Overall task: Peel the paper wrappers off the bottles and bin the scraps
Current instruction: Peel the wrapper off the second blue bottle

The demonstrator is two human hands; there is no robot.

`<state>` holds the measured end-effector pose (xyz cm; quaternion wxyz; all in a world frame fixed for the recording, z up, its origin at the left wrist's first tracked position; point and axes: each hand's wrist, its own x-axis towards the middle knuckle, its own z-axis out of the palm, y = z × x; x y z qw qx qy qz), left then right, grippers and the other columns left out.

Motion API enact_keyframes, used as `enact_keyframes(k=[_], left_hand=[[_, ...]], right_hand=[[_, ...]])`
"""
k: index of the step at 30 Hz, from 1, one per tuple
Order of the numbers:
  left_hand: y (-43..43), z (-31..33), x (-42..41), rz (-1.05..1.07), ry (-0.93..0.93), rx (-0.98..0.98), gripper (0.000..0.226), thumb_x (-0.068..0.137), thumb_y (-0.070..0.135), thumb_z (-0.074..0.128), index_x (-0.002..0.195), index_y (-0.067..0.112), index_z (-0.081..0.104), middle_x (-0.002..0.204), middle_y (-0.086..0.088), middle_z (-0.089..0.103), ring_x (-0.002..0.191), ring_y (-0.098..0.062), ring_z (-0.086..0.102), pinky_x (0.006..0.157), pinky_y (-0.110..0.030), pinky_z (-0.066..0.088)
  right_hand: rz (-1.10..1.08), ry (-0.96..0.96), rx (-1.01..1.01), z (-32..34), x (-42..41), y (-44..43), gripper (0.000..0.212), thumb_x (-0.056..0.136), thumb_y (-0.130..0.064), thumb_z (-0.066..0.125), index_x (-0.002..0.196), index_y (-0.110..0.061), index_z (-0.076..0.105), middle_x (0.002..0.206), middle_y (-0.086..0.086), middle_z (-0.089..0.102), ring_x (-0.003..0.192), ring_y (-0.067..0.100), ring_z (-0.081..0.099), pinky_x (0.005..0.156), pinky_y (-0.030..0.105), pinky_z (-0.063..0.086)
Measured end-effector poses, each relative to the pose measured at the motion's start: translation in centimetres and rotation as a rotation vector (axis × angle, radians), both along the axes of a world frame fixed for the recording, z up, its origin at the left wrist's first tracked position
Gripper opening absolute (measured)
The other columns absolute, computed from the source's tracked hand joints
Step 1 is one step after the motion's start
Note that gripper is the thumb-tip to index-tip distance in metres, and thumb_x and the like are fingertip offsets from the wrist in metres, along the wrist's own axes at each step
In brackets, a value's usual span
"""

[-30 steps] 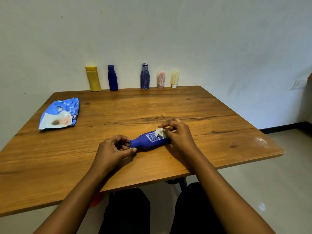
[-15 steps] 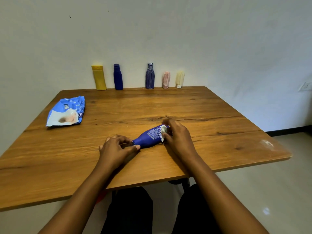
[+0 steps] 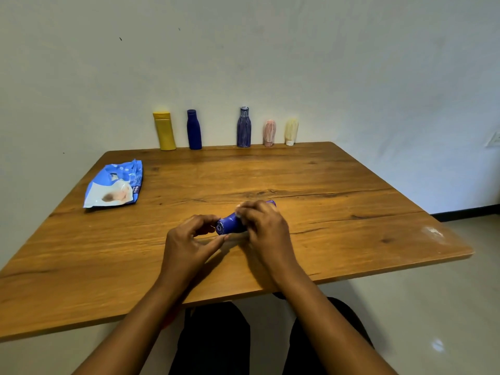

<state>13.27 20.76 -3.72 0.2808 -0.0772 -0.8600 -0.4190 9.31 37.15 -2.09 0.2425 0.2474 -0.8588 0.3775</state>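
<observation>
A small blue bottle lies on its side on the wooden table, its neck pointing toward me. My left hand pinches the neck end between thumb and fingers. My right hand covers the bottle's body and grips it; a bit of white paper shows at its fingertips. The wrapper itself is hidden under that hand. The bottle's far end peeks out beyond my right knuckles.
Along the wall at the table's far edge stand a yellow bottle, a dark blue bottle, a striped blue bottle, a pink bottle and a cream bottle. A blue and white pouch lies at the left.
My right hand has slid over the bottle's body and now hides the label and white scrap. The bottle has turned, its neck now facing me. My left hand still holds the neck.
</observation>
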Motion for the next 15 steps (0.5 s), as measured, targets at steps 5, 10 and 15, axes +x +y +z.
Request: enact_keyframes(k=[5,10,15], left_hand=[[0.1,0.2,0.1,-0.065,0.025,-0.004,0.041,0.069,0.009,0.083,0.106,0.016,0.067,0.098,0.007,0.068,0.094,-0.003,0.065,0.08,-0.012,0.051],[0.2,-0.1,-0.2,-0.09,0.033,-0.035,0.042,0.068,0.004,0.082,0.105,0.017,0.066,0.099,0.008,0.066,0.094,-0.001,0.062,0.079,-0.01,0.049],[0.2,-0.2,-0.2,-0.09,0.048,-0.016,0.041,0.069,0.003,0.081,0.105,0.016,0.065,0.099,0.007,0.066,0.095,-0.002,0.062,0.079,-0.01,0.05]], right_hand=[[0.07,0.081,0.11,0.2,1.1,-0.6,0.029,0.081,-0.005,0.068,0.11,-0.009,0.068,0.108,0.007,0.065,0.098,0.02,0.056,0.08,0.028,0.049],[-0.025,-0.018,0.14,1.4,0.6,-0.3,0.026,0.091,-0.013,0.058,0.115,-0.013,0.065,0.113,0.002,0.061,0.106,0.016,0.049,0.088,0.026,0.042],[-0.016,0.044,0.191,1.0,1.7,-0.6,0.022,0.086,-0.009,0.064,0.108,-0.01,0.068,0.102,0.005,0.066,0.093,0.02,0.056,0.074,0.023,0.037]])
